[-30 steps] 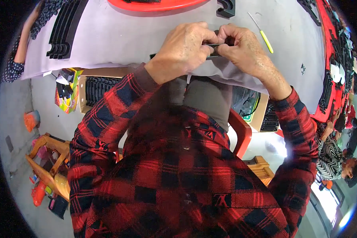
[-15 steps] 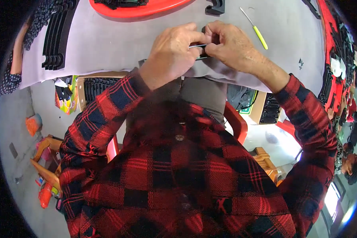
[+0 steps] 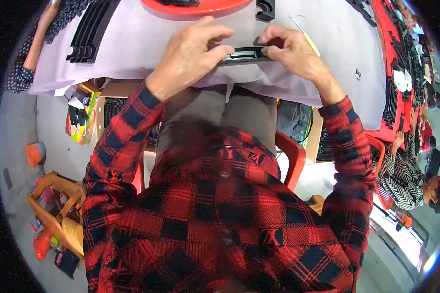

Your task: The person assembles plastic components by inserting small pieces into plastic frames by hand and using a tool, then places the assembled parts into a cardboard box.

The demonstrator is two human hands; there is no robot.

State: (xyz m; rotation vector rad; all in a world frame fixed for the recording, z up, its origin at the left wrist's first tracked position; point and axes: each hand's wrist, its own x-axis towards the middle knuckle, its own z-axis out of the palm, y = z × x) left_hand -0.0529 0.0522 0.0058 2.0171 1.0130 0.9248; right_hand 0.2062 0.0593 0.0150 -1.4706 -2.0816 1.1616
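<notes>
A long black plastic part (image 3: 254, 57) with a pale metal strip (image 3: 242, 54) along its middle lies at the table's near edge, between my hands. At its left end, my left hand (image 3: 190, 54) has its thumb by the metal strip and its fingers spread above. My right hand (image 3: 297, 56) is at the other end, thumb tip over the black plastic and forefinger lifted apart from it. The fingertips are slightly blurred. Just beyond my right hand lies a thin pick tool with a yellow-green handle (image 3: 312, 45), partly covered by that hand.
A red tray (image 3: 200, 9) with black parts stands at the far side. Black curved parts (image 3: 94, 34) are lined up at left, beside another person's arm (image 3: 40, 41). A black notched part (image 3: 265, 10) lies beyond my right hand. Boxes of black parts (image 3: 113, 113) sit below the table.
My fingers have loosened from a close pinch and spread, and my hands have moved apart. The black part and its metal strip now show between them. The view has shifted.
</notes>
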